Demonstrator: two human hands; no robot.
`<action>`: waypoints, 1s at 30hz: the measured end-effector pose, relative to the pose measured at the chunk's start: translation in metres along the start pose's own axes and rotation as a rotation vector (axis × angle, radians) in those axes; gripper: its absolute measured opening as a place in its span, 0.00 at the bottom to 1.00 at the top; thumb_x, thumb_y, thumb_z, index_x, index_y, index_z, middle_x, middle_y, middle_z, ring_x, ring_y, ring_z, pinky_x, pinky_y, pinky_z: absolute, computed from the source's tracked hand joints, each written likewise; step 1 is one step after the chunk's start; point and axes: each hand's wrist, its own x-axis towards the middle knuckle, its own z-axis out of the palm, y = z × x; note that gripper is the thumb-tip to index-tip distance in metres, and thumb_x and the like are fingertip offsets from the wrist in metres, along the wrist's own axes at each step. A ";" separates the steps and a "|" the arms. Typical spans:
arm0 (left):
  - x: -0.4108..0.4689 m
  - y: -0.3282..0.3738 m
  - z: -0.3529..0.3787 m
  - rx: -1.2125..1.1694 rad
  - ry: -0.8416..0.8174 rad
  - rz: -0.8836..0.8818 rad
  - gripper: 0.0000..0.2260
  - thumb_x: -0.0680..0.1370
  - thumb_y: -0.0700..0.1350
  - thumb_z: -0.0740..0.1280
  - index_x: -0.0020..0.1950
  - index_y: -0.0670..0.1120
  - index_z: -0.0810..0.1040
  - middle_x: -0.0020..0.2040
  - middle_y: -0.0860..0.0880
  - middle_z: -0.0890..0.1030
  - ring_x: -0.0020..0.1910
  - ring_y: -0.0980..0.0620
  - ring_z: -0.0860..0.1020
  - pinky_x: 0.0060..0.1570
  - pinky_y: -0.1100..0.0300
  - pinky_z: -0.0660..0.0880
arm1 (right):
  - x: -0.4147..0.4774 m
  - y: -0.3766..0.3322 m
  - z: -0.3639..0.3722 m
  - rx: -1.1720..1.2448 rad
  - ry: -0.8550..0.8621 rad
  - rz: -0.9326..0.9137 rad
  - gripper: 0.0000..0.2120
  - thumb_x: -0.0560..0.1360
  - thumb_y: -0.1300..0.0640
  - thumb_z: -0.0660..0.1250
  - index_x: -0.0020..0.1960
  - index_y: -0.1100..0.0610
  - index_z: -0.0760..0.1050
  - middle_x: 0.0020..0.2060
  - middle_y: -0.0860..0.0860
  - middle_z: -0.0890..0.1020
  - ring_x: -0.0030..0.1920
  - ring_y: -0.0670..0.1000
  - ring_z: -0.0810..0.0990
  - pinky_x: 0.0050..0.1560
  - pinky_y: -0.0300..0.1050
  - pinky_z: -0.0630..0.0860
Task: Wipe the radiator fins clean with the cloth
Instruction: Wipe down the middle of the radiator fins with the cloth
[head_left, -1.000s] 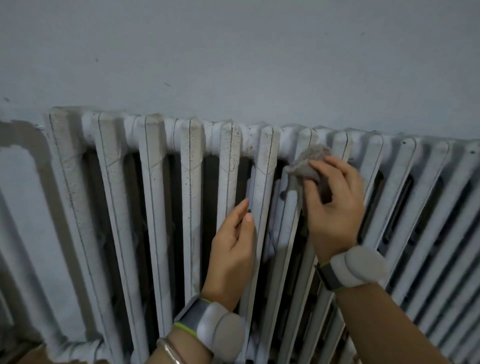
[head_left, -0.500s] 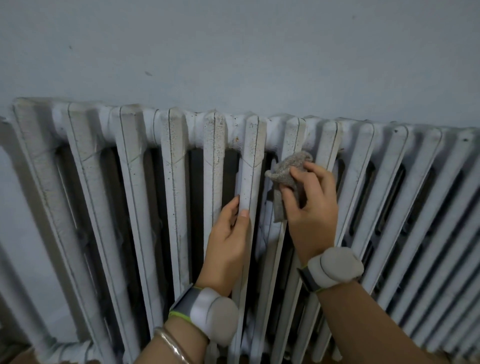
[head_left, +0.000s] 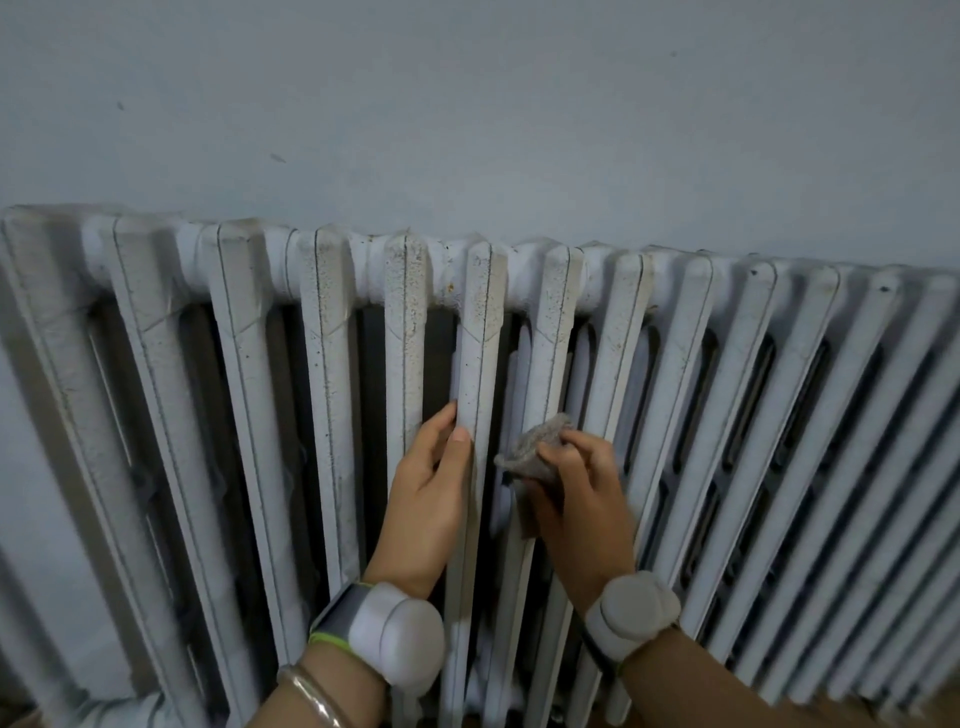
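- Head view: the radiator (head_left: 332, 364) spans the wall. Its fins run long from top to bottom, and most fronts are dotted with specks.
- Two fins matter. I steady myself on the middle fin (head_left: 480, 338), and the next fin (head_left: 553, 338), just to its right, takes the wiping.
- My left hand (head_left: 426, 499) grips the middle fin, with the thumb on its front and the fingers round its left edge.
- My right hand (head_left: 582, 499) is nearer the work, its fingers curled round the cloth.
- The cloth (head_left: 535, 457) is bunched and pressed on the next fin, about halfway down. I judge the stroke should follow the fin's length.
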 end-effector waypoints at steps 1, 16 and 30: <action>-0.001 0.001 0.001 0.002 0.000 -0.003 0.19 0.81 0.49 0.58 0.72 0.54 0.66 0.67 0.58 0.71 0.66 0.62 0.69 0.67 0.64 0.63 | -0.005 0.002 0.000 -0.013 -0.032 -0.004 0.23 0.68 0.63 0.76 0.56 0.53 0.67 0.61 0.54 0.68 0.56 0.54 0.76 0.52 0.38 0.73; 0.003 -0.004 0.001 -0.007 0.010 -0.034 0.19 0.81 0.51 0.58 0.72 0.53 0.67 0.68 0.56 0.72 0.67 0.60 0.69 0.71 0.56 0.64 | 0.053 -0.019 -0.046 0.100 0.257 -0.046 0.12 0.73 0.68 0.68 0.57 0.63 0.78 0.58 0.59 0.76 0.58 0.45 0.72 0.64 0.32 0.66; 0.008 -0.012 0.001 0.010 0.037 -0.021 0.18 0.81 0.52 0.59 0.71 0.53 0.69 0.66 0.57 0.74 0.66 0.60 0.71 0.70 0.54 0.65 | 0.052 -0.018 -0.014 0.093 0.193 0.030 0.12 0.74 0.65 0.69 0.57 0.62 0.78 0.60 0.61 0.72 0.59 0.55 0.74 0.64 0.37 0.69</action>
